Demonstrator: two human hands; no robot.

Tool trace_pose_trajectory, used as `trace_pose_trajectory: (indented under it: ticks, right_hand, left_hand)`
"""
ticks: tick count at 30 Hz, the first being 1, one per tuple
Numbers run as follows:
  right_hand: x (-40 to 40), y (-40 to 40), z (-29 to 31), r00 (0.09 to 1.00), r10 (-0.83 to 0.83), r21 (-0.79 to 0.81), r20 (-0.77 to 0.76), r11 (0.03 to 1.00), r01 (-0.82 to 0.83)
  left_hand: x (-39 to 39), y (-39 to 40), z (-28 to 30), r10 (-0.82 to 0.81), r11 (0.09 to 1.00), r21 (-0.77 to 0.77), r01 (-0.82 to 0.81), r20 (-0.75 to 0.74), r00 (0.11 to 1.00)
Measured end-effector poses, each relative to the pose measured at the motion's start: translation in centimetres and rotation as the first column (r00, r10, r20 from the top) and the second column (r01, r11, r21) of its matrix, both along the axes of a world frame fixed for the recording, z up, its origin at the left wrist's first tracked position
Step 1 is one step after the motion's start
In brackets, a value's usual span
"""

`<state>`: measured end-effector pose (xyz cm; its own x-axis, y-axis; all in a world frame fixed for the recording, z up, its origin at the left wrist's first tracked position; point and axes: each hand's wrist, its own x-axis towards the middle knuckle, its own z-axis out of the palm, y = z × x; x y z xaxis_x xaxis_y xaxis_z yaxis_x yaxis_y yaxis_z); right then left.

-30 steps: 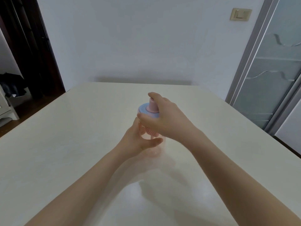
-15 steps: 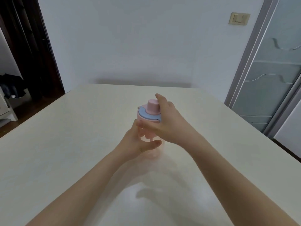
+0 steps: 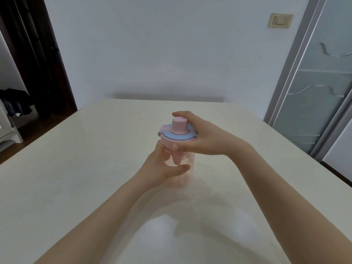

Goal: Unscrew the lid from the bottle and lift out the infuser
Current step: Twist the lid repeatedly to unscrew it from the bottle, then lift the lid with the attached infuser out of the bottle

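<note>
On table (image 3: 76, 178), L hand (image 3: 162, 168) round bottle (image 3: 187, 159), R hand (image 3: 205, 138) on lid (image 3: 176, 133)

A glossy cream table (image 3: 76, 178) is seen filling the lower frame, its far edge set against a plain white wall (image 3: 171, 44). A beige light switch (image 3: 280, 20) is mounted high on the wall at right, just beside the grey frame of a frosted glass door (image 3: 323, 88) marked with wavy lines. At left, a dark wooden doorway (image 3: 38, 60) is shown, with dark clothing (image 3: 16, 103) piled beyond it and a piece of white furniture (image 3: 5, 128) at the edge.
</note>
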<state>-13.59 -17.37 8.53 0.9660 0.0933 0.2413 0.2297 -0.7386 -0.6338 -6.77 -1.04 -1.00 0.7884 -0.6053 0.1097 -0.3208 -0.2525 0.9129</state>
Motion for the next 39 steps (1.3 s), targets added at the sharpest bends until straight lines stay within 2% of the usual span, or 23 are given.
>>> trace_pose_trajectory:
  ticks: [2,7,13,20,26,33,39]
  right_hand:
    - [0.0,0.4,-0.6,0.998,-0.025,0.027,0.063,0.999,0.024]
    - [0.3,0.4,-0.8,0.995,-0.048,0.134,0.086,0.99,0.037]
    - [0.0,0.1,0.9,0.975,-0.111,0.237,0.191,0.969,0.064]
    - [-0.7,0.4,2.3,0.959,-0.115,0.224,0.257,0.973,0.057]
    - [-1.3,0.2,3.3,0.932,-0.138,0.274,0.336,0.961,0.044]
    - [-2.4,-0.5,3.5,0.862,-0.28,0.466,0.423,0.883,0.059]
    - [-3.2,-1.1,3.0,0.835,-0.385,0.67,0.392,0.742,0.027]
  left_hand:
    - [0.1,0.0,-0.1,-0.003,1.0,0.001,0.003,0.008,1.0]
    - [0.4,0.0,-0.3,0.001,1.0,0.006,-0.001,0.013,1.0]
    - [0.7,-0.2,-0.5,0.012,1.0,0.002,-0.012,0.019,1.0]
    - [0.8,-0.2,-0.6,0.009,1.0,-0.014,-0.008,0.025,1.0]
    - [0.7,-0.2,-0.7,0.013,1.0,-0.019,-0.013,0.019,1.0]
    - [0.4,0.0,-0.4,0.014,1.0,-0.018,-0.014,0.013,1.0]
    - [0.4,0.2,-0.1,0.058,0.998,-0.008,-0.058,0.012,0.998]
